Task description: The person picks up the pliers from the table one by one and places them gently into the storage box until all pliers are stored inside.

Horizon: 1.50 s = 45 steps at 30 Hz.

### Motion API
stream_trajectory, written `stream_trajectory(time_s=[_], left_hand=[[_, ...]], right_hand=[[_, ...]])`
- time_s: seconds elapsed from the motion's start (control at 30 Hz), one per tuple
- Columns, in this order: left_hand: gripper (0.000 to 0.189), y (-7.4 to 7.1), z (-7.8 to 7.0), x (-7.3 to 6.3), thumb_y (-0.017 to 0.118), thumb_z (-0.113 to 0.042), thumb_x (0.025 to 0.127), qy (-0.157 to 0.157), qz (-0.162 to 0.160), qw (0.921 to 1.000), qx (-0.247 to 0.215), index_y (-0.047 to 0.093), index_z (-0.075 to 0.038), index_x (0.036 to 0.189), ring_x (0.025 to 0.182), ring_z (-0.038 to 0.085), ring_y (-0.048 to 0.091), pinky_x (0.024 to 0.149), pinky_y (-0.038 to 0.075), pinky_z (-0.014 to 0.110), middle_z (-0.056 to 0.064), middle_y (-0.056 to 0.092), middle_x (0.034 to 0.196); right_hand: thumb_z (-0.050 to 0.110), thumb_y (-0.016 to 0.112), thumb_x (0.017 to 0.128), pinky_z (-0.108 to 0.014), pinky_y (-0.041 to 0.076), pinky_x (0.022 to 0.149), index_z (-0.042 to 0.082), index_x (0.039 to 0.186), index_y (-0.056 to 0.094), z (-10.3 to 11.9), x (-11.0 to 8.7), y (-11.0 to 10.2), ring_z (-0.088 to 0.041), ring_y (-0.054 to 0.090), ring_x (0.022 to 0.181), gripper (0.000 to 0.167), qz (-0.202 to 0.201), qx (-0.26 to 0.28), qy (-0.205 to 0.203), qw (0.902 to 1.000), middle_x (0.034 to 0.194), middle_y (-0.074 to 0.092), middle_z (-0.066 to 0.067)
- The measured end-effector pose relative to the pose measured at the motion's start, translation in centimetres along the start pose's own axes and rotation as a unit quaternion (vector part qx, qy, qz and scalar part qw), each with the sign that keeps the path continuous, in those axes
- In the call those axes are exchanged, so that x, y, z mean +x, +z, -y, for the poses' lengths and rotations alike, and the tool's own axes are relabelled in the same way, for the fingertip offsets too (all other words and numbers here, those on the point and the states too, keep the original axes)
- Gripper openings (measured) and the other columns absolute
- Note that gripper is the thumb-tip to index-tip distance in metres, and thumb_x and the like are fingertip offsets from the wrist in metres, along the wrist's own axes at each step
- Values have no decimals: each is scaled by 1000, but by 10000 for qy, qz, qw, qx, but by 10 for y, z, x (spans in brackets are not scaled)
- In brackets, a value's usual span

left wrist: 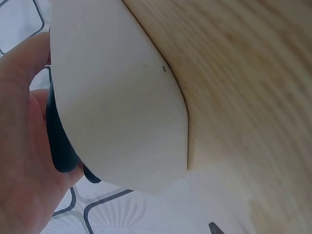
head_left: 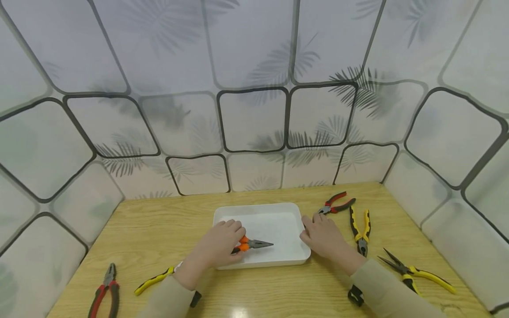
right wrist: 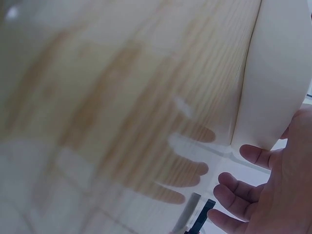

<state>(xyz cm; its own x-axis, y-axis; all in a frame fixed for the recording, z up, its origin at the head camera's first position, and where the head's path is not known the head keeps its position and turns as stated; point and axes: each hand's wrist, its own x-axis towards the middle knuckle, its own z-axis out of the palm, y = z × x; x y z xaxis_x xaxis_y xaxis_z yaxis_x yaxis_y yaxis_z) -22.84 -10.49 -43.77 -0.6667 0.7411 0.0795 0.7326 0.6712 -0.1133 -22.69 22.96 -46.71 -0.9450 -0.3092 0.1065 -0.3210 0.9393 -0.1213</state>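
A white tray [head_left: 278, 216] lies on the table between both hands. My left hand [head_left: 223, 240] reaches over its left side and grips long-nose pliers with orange and black handles [head_left: 244, 244]; their jaws point right, above the tray floor. In the left wrist view, dark handle ends [left wrist: 62, 141] show behind the tray wall [left wrist: 117, 97]. At the tray's right end, my right hand [head_left: 326, 236] holds the rim, thumb over the edge. The right wrist view shows its other fingers [right wrist: 236, 200] loosely bent beside the tray wall [right wrist: 273, 73].
Red-and-black pliers [head_left: 336, 204], yellow-and-black pliers [head_left: 362, 229] and yellow long-nose pliers [head_left: 409, 270] lie right of the tray. To the left are red-and-black pliers [head_left: 105, 291] and a yellow-handled tool [head_left: 153, 282], partly hidden by my forearm. Patterned walls enclose the wooden table [head_left: 171, 229].
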Motion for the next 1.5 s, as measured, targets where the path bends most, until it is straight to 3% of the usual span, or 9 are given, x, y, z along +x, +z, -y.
stream_trajectory(time_s=[0.7,0.83,1.07,1.5], left_hand=[[29,5,-7,6,76,-43,90,115,17,9998,-152,64,-17,98,79,9,39,71,37,23,-8,52,89],[28,6,-7,7,75,-42,92,165,-27,9998,-144,67,-17,101,81,8,44,73,43,24,-8,57,93],[25,6,-7,9,75,-34,94,-105,-256,9987,-417,70,-17,112,89,11,55,85,54,33,-5,66,103],[24,5,-3,4,75,-33,95,-237,-411,9978,-466,70,-17,111,92,13,59,89,55,37,-4,68,104]], right_hand=[[20,55,99,-37,33,65,13,92,50,4,-2,-4,-25,38,74,12,56,64,51,10000,82,45,-9],[20,55,99,-38,34,65,13,92,50,3,-2,-2,-25,39,75,11,65,22,78,9999,83,45,-9],[21,55,99,-38,35,65,12,95,52,1,-1,0,-25,39,75,10,41,-5,39,10000,83,47,-10],[21,55,100,-37,34,64,11,99,55,1,0,-1,-25,40,75,11,66,39,63,10000,84,47,-10]])
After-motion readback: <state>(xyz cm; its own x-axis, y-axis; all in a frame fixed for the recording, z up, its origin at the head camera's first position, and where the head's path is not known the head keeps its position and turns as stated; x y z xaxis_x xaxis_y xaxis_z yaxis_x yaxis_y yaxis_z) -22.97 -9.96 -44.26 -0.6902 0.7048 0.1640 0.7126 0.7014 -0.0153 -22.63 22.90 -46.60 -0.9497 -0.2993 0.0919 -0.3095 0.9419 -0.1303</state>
